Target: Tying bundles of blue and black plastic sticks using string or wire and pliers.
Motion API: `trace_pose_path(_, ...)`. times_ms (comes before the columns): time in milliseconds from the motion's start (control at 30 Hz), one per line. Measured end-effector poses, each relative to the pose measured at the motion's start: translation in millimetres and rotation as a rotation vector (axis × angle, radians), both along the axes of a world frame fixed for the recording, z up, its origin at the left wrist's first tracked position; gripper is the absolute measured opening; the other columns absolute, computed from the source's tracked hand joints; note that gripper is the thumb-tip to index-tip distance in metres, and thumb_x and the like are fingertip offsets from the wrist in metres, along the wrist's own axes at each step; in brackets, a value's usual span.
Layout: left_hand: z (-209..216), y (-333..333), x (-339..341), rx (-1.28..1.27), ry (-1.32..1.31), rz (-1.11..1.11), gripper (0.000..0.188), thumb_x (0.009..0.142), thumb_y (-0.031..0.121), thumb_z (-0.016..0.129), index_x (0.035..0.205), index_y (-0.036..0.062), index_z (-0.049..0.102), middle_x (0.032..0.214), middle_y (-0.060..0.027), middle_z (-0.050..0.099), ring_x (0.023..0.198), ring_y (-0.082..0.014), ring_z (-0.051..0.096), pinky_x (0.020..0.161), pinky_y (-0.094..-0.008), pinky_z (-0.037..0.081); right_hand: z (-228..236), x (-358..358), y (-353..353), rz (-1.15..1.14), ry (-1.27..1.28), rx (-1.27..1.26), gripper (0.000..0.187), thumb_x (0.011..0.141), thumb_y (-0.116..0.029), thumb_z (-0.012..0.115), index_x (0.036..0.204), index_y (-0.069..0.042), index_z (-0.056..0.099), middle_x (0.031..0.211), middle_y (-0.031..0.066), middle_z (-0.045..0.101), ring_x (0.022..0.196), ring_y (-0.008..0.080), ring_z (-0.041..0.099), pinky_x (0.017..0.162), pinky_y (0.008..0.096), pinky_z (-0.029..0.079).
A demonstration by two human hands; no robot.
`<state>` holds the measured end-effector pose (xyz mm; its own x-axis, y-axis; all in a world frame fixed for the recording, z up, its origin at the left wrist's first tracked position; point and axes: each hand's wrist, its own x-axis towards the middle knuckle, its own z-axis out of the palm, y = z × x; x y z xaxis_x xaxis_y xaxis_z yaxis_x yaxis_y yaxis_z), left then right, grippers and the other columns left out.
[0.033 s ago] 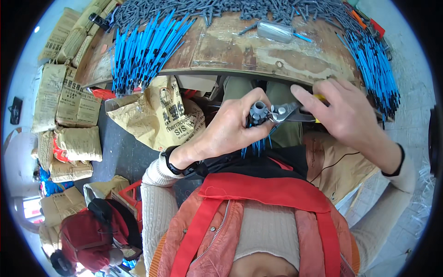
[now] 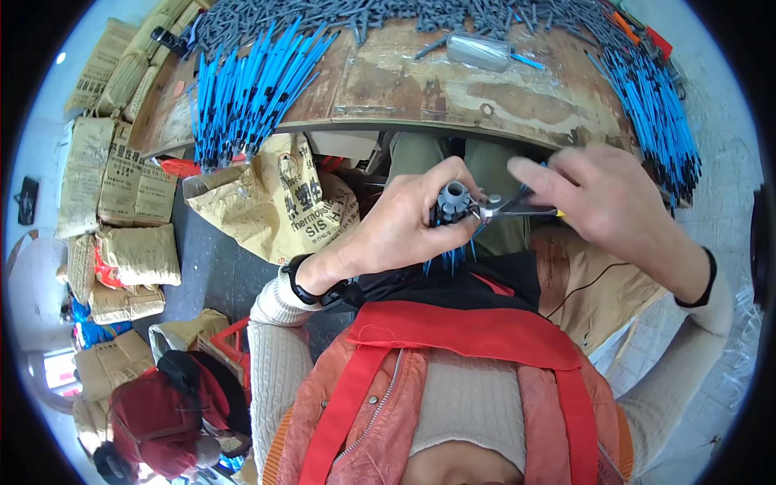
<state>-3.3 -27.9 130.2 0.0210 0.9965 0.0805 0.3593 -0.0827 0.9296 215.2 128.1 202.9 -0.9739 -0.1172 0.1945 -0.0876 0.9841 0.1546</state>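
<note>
seen from above, a person in a red apron [image 2: 469, 331] sits at a worn wooden table [image 2: 485, 101], hands raised over the lap, just short of the table's near edge. the left hand [image 2: 396, 222] curls its fingers and thumb closely around a bundle of gray and blue parts [image 2: 454, 195]; a hollow gray end faces up, and thin blue tips show below the hand. at the bundle's right side, beside the left fingertips, is the metal head of a pliers-like tool [image 2: 491, 207]; whether it pinches anything cannot be told. the right hand [image 2: 610, 194], blurred, is at the tool's handle end, and how tightly its fingers close cannot be told. on the table, gray plastic pieces [image 2: 388, 16] heap along the far side, blue rods [image 2: 259, 89] fan out at the left, more blue rods [image 2: 659, 121] lie at the right, and a clear plastic cylinder [image 2: 478, 52] rests between. below the table's left part, a crumpled paper sack [image 2: 242, 198] stands; stacked paper packages [image 2: 133, 186] fill the far left.
</note>
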Motion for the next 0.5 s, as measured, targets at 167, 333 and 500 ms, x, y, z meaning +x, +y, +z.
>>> trace_pose_path(167,-16.8,13.7,7.4,0.028,-0.620,-0.064,0.034,0.081,0.004,0.076,0.111,0.0059,0.061,0.092,-0.0020,0.065,0.075,-0.0094,0.060,0.070,-0.0259,0.048,-1.2,-17.0,-11.2,-0.552,-0.637,-1.381,0.055,0.074,-0.021,0.082,0.119,0.000,0.058,0.074,0.0092,0.064,0.059,0.0268,0.066,0.053,0.0326,0.051)
trace_pose_path(333,-26.7,27.9,9.2,0.263,-0.381,0.093,0.053,0.076,0.015,0.087,0.123,0.0052,0.064,0.107,0.0010,0.066,0.084,-0.0067,0.057,0.079,-0.0215,0.046,-25.5,-9.3,-3.5,-0.210,0.206,-0.426,0.051,0.076,-0.017,0.080,0.118,-0.001,0.055,0.090,0.0105,0.062,0.072,0.0281,0.064,0.064,0.0355,0.053)
trace_pose_path(500,-28.5,34.2,5.7,0.081,-0.502,0.099,0.054,0.079,0.012,0.084,0.128,0.0054,0.064,0.109,-0.0003,0.068,0.090,-0.0043,0.058,0.081,-0.0231,0.049,-28.7,-4.7,9.4,-0.136,0.186,-0.228,0.048,0.078,-0.020,0.079,0.117,-0.002,0.057,0.099,0.0107,0.060,0.081,0.0289,0.062,0.070,0.0367,0.052)
